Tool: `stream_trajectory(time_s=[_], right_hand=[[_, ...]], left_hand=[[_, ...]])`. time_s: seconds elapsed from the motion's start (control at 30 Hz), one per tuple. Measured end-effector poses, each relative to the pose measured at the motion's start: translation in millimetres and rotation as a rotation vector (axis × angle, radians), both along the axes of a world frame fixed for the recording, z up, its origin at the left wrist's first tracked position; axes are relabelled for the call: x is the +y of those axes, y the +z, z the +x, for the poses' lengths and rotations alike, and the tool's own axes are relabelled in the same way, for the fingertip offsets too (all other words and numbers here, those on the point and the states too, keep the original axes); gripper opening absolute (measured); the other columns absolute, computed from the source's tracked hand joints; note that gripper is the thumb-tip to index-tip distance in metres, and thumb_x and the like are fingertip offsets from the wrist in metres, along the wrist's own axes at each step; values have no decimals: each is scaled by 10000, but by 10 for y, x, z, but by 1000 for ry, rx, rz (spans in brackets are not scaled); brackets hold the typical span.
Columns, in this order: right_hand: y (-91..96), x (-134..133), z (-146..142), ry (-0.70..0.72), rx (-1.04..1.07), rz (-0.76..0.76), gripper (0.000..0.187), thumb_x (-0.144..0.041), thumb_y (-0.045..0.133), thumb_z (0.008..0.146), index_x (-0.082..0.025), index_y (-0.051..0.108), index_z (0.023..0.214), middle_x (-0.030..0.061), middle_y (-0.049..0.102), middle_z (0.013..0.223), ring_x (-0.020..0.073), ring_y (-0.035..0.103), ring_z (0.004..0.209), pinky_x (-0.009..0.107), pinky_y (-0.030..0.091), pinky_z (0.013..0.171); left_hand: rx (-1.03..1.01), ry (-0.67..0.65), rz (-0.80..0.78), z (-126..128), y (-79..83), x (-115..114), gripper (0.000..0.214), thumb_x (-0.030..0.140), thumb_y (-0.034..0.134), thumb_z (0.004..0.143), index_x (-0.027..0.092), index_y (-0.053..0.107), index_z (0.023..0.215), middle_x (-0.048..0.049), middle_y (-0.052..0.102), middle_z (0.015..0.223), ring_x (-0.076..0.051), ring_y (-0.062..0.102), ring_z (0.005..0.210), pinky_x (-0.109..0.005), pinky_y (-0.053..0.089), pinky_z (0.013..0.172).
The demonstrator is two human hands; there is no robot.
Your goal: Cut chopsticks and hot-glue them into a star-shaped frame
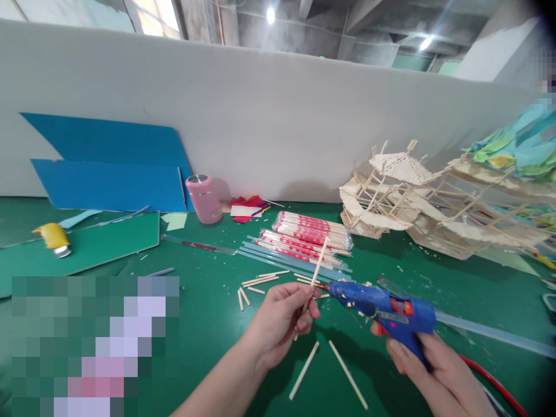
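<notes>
While a pale wall [260,133] backs your smooth green counter [208,347] under a concrete ceiling [321,35], short sticks [304,370] lie scattered on it. A pink cup [207,202] stands near plastic-wrapped bundles [310,227]. Your left hand [284,315] pinches a slim, pale, tilted stick [321,260] above the counter; your right hand [438,370] grips a blue glue gun [362,296], crusted with pale blobs, its nozzle [322,286] right at the held stick.

Beyond the left grip [284,315], on the counter [195,336], lie glue sticks [269,259] (stick bundles [304,227] behind them); a tumbler [205,201] stands farther left.
</notes>
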State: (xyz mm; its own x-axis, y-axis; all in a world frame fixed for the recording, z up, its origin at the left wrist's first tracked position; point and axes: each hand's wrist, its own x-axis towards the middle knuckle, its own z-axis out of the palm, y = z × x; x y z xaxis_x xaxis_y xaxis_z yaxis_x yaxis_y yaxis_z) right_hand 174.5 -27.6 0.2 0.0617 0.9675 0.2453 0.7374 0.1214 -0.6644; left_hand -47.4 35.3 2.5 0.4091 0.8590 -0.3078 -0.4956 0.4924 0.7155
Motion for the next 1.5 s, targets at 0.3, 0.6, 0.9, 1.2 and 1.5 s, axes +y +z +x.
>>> stream_trajectory(time_s=[0.3,0.6,0.9,1.2,1.5], right_hand=[[-16,-10,25,83,-75,-70,336,-466,512,742,-209,641,917,55,683,800,186,629,672,211,530,524],[-64,-20,71,78,-63,-74,344,-490,525,724,-226,639,912,38,683,794,184,632,653,211,528,534],[-8,-16,30,95,-56,-99,317,-453,509,748,-217,631,922,45,682,809,187,635,666,219,535,551],[-121,-9,102,117,-52,-102,310,-420,523,753,-209,612,962,52,677,845,182,639,705,201,534,567],[-138,-9,99,140,-61,-101,304,-406,478,788,-203,590,985,77,656,911,158,626,673,191,526,557]], left_hand=[[-5,-5,2,-3,5,-1,151,261,593,710,111,582,721,5,539,521,-29,328,371,-204,170,409],[-17,6,-8,10,9,-4,142,250,595,703,109,584,703,0,540,527,-28,326,375,-200,176,406],[-20,1,6,11,1,-5,137,240,588,713,103,580,704,-5,543,526,-26,325,375,-200,171,407],[-16,-5,4,6,-10,-7,124,220,561,736,98,581,724,-6,538,528,-26,324,374,-201,166,410],[-14,0,11,13,-29,-2,123,213,552,749,96,582,723,-9,538,534,-25,314,380,-205,172,417]])
